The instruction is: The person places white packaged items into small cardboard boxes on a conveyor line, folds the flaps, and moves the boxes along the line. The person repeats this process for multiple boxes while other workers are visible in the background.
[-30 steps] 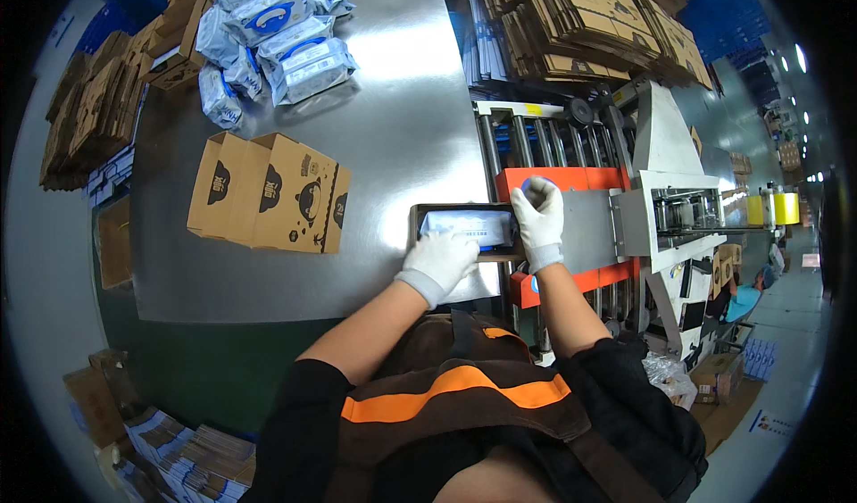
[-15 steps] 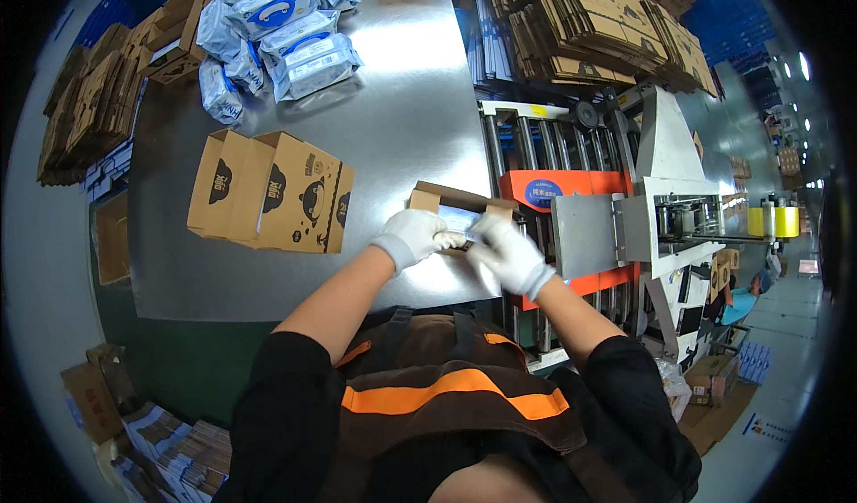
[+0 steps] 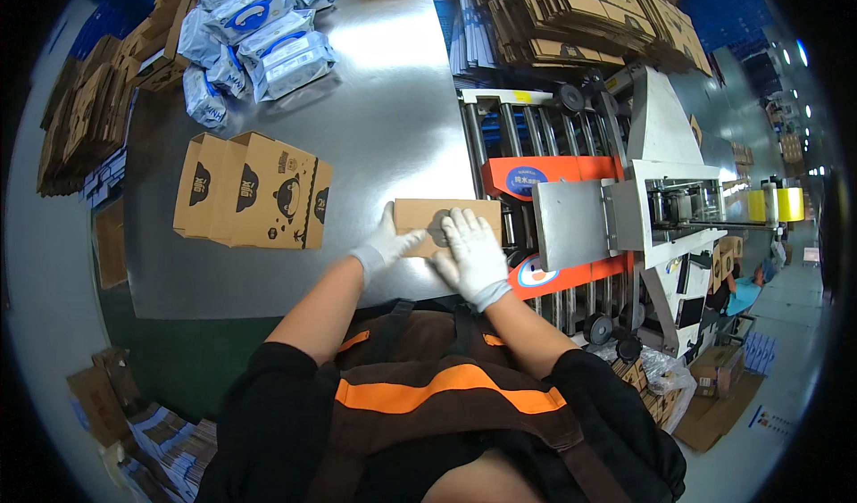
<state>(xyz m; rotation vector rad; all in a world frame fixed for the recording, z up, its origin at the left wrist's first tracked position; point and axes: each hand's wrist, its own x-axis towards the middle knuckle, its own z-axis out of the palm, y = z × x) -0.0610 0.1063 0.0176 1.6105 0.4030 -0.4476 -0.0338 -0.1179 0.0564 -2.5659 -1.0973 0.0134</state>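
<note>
A small brown cardboard box (image 3: 415, 216), its top flap folded down, lies on the steel table's right edge beside the roller machine. My left hand (image 3: 386, 241), in a white glove, holds the box's left end, fingers along its side and thumb across the top. My right hand (image 3: 466, 255), gloved as well, lies flat on the lid with fingers stretched out, covering part of a dark printed mark. What is inside the box is hidden. To the left stand open printed cartons (image 3: 272, 195), close against each other.
White and blue soft packs (image 3: 259, 34) are piled at the far left of the steel table (image 3: 375, 119). Beside the table's right edge is a roller conveyor with orange guides (image 3: 558, 174) and a metal plate (image 3: 578, 226). Flattened cartons (image 3: 580, 12) are stacked behind it.
The box, open with a pale pack showing inside, now has its lid closed. My right hand has moved left and flattened onto the top; my left hand has shifted to the box's left end.
</note>
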